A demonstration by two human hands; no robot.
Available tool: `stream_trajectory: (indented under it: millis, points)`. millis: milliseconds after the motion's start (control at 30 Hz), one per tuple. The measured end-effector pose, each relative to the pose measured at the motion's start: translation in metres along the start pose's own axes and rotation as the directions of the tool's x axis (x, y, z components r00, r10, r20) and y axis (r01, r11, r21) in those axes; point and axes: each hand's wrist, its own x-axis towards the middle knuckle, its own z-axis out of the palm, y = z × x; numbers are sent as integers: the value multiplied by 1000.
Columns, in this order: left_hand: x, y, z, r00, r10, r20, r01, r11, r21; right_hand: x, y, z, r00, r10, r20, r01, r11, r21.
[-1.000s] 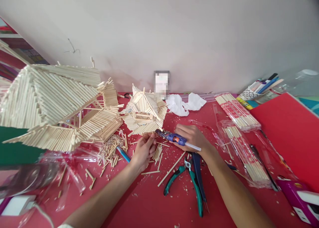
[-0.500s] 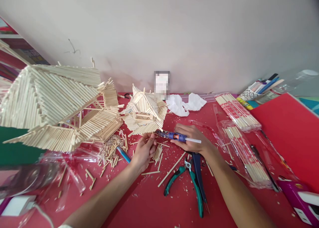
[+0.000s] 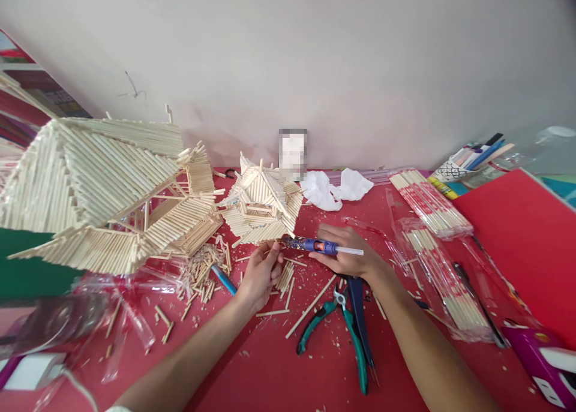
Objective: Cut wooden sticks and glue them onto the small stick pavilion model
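Blue glue gun (image 3: pixel 315 244) beside the small pale-wood stick pavilion (image 3: pixel 261 190)

The right hand's (image 3: pixel 347 237) fingers wrap the gun, its nozzle near the left hand (image 3: pixel 261 278). There, thumb and forefinger draw together at the pavilion's front edge; I cannot tell what they grip. Green-handled pliers (image 3: pixel 351 328) and wooden offcuts (image 3: pixel 204 274) lie on the red table (image 3: pixel 252 370), below a grey-white wall (image 3: pixel 315 52).

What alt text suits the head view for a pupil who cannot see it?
A right hand holds a glue gun, its tip beside the left hand, before a small stick pavilion. A larger stick building stands further left; green-handled pliers lie on the red table.
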Motion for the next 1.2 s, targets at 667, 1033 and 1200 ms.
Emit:
stream_trajectory:
  millis: [667, 1033, 1200]
  points:
    - [0, 0, -1, 1000, 0, 4, 0, 1000, -7, 1, -2, -1, 999, -13, -40, 13, 1000, 4]
    - [0, 0, 0, 1000, -10, -4, 10, 1000, -12, 1, -4, 4, 998, -17, -54, 16, 999, -32]
    - [0, 1, 1, 1000, -10, -8, 10, 1000, -10, 2, -6, 2, 998, -5, -69, 5, 1000, 5]
